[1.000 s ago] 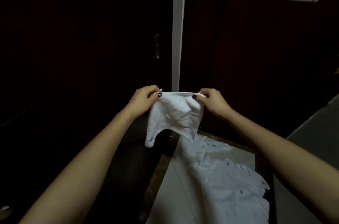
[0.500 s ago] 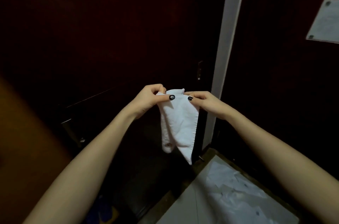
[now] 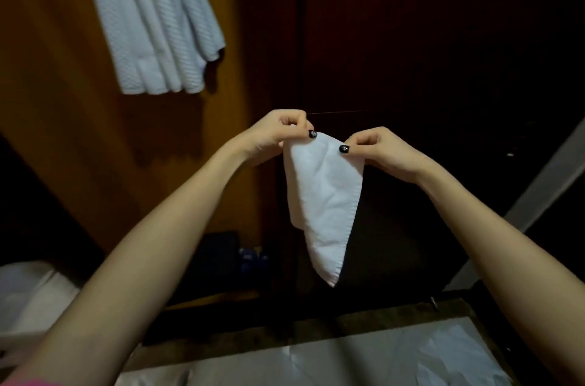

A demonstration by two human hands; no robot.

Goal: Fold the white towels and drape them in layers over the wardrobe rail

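Note:
A small white towel [image 3: 324,195] hangs folded in front of me, tapering to a point at the bottom. My left hand [image 3: 278,134] pinches its top left corner and my right hand [image 3: 380,148] pinches its top right edge, the two hands close together. At the upper left, several white towels [image 3: 152,21] hang in overlapping layers inside the open wardrobe; the rail itself is out of view above the frame.
The wardrobe's orange-brown interior [image 3: 47,100] fills the left; a dark closed door [image 3: 427,53] stands behind the hands. More white towels [image 3: 443,357] lie on a surface at the bottom right. A pale object [image 3: 25,300] sits at the lower left.
My view has swung left, bringing the open wardrobe and its hanging towels into sight. The towel stays held in both hands, folded narrow since a second ago.

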